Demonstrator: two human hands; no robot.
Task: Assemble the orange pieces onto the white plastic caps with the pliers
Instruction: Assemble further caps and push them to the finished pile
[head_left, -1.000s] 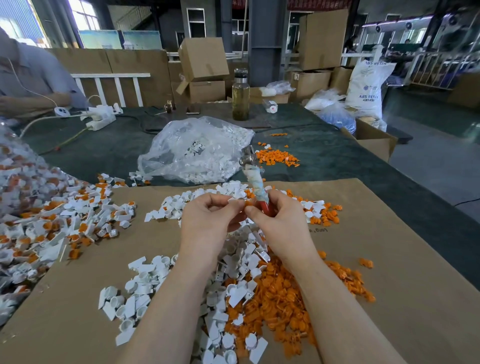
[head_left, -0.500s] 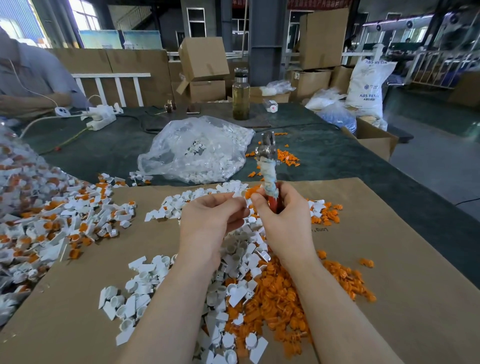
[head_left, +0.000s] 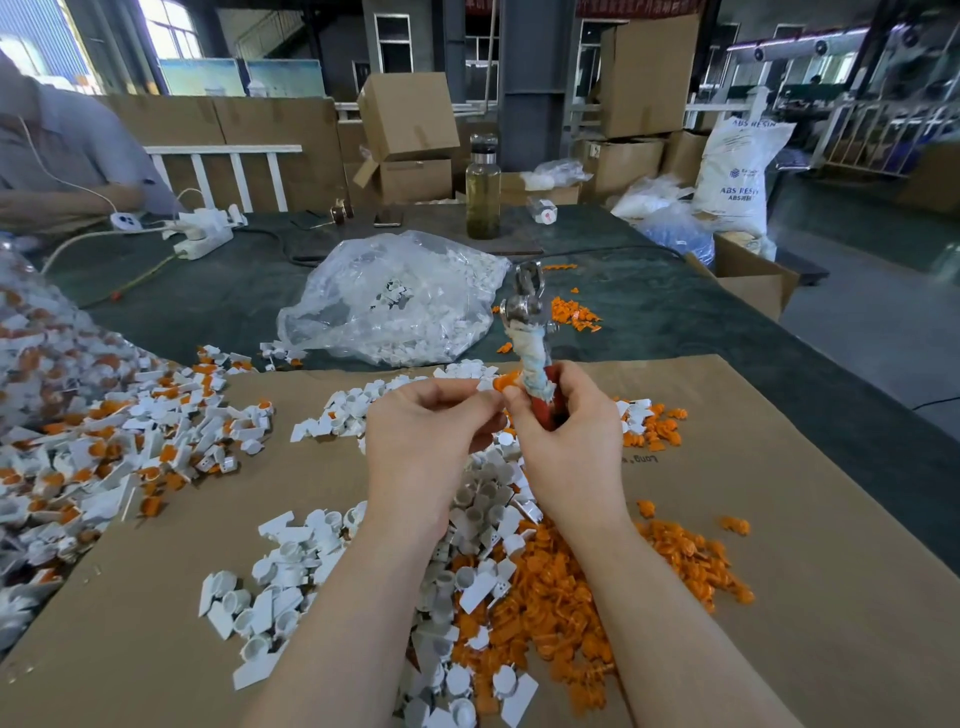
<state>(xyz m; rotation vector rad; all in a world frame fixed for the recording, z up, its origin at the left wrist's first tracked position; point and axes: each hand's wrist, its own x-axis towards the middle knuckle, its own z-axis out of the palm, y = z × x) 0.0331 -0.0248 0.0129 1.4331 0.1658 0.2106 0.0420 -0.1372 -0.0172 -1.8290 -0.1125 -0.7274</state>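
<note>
My right hand (head_left: 566, 441) grips the red handles of the pliers (head_left: 527, 338), whose cloth-wrapped neck and metal jaws point up and away. My left hand (head_left: 423, 431) is held just left of it, fingertips pinching a small piece at the orange piece (head_left: 505, 382) between the two hands. What else the left fingers hold is hidden. Below the hands lie a heap of loose white plastic caps (head_left: 291, 587) and a heap of loose orange pieces (head_left: 571, 587) on brown cardboard (head_left: 779, 519).
Assembled white-and-orange caps (head_left: 119, 452) are piled at the left. A clear bag of white caps (head_left: 395, 301) lies behind the cardboard, a glass bottle (head_left: 483, 187) and a power strip (head_left: 205, 234) further back. Another person's sleeve (head_left: 62, 150) is at far left. Cartons stand behind.
The pliers have swung upright and shifted right in my right hand. Both hands rose slightly, and an orange piece now shows between the fingertips.
</note>
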